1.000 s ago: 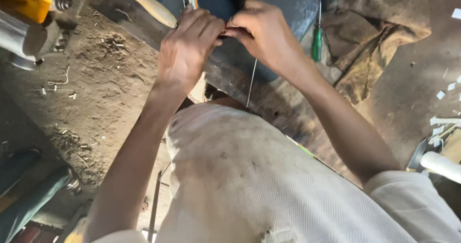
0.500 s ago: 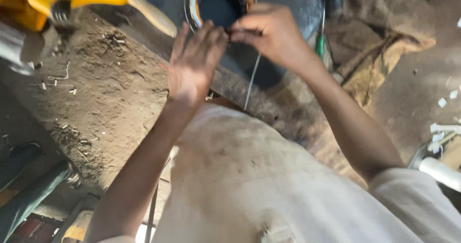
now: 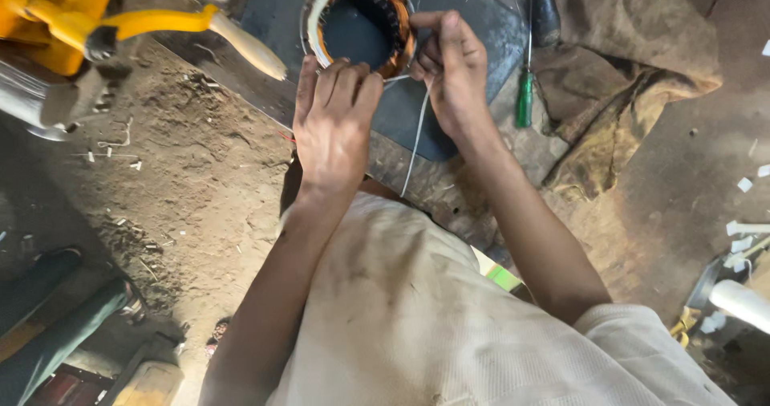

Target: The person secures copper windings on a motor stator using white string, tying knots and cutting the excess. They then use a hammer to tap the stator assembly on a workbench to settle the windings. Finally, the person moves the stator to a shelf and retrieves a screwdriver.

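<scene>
A round motor stator [image 3: 358,22] with copper windings and a dark hollow centre lies on a dark sheet [image 3: 465,29] at the top. My left hand [image 3: 333,121] rests on its near rim, fingers together and curled over the edge. My right hand [image 3: 453,69] is at the stator's right rim and pinches a thin white cord [image 3: 415,137], which hangs down toward my body. Where the cord meets the windings is hidden by my fingers.
A green-handled screwdriver [image 3: 524,93] lies right of my right hand beside a crumpled brown cloth [image 3: 634,77]. A yellow machine with a wooden-tipped lever [image 3: 160,25] sits top left. Dirt floor with white scraps lies at left, and white paper bits lie at far right.
The view has shifted so the stator and hands sit lower in frame. My left hand has moved onto the stator's near rim. My right hand still holds the cord.
</scene>
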